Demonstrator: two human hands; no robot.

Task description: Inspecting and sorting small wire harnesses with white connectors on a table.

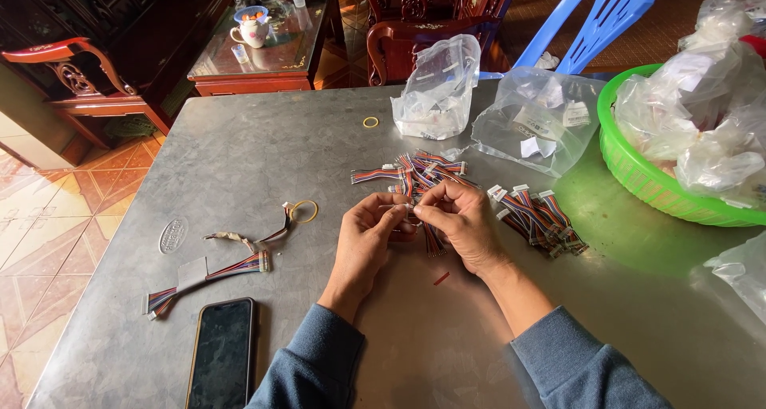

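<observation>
Head view: at centre, the left hand (365, 237) and right hand (459, 224) meet fingertip to fingertip over a grey metal table (263, 138). Both sets of fingers are pinched nearly closed on a short multicoloured wire harness (432, 241), whose strands hang toward 6 o'clock beneath the right hand; the white connector between the fingertips is too small to make out clearly. At 12 o'clock from the hands lies a loose pile of harnesses (415, 172); at 3 o'clock, a neater bundle of harnesses (538, 217). At 9 o'clock rest a yellow rubber band (304, 211) and a longer cable (209, 273); at 7 o'clock, a dark phone (223, 353). Two clear plastic bags (487, 106) sit at 1 o'clock, and a green basket (638, 173) holding more bags at 2 o'clock.
</observation>
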